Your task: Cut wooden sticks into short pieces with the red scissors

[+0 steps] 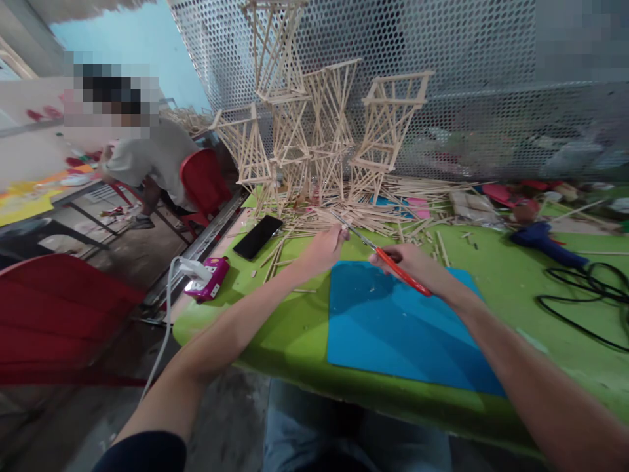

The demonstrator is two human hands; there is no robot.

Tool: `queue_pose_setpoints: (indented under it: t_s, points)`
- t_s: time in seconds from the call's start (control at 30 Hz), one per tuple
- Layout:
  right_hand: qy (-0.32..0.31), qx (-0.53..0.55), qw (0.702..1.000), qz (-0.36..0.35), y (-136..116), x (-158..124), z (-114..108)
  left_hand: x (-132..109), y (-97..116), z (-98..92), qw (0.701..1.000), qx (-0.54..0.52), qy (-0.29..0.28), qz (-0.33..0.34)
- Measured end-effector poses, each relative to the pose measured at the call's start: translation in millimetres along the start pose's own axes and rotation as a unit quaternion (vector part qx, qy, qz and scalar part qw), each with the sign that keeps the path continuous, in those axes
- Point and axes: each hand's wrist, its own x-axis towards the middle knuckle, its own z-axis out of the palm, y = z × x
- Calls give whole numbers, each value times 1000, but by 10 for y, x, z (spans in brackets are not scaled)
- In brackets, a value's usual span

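My right hand point(410, 259) is wrapped round a pair of scissors point(400, 270) with red-orange handles. Their metal blades point up and left, past the fingertips of my left hand point(324, 248). That left hand is closed in a pinch close to the blades, and what lies between its fingers is too small to make out. Just beyond both hands spreads a loose pile of thin wooden sticks point(363, 219). A blue mat point(393, 328) lies below my right hand on the green table point(289, 334).
Several stick towers point(289, 131) stand at the back before a perforated metal sheet point(472, 39). A black phone point(258, 237) and a purple power socket point(211, 278) lie left; a blue glue gun point(548, 244) with black cable lies right. Another person point(157, 151) sits at far left.
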Motion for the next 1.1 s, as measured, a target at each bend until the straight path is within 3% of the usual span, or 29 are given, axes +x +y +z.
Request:
queue_pose_setpoints:
  t_s: [0.33,0.77,1.1]
  points:
    - [10,-9,999,-30,31,-4,19,-4,77,-40,999,-22,-4,-25]
    - [5,-2,999,-33,48,18,44,-4,100,-37,999,-51,-16,-11]
    - [-11,-29,999,-42,122,15,41,-19,194,-113,996,34,-77,-32]
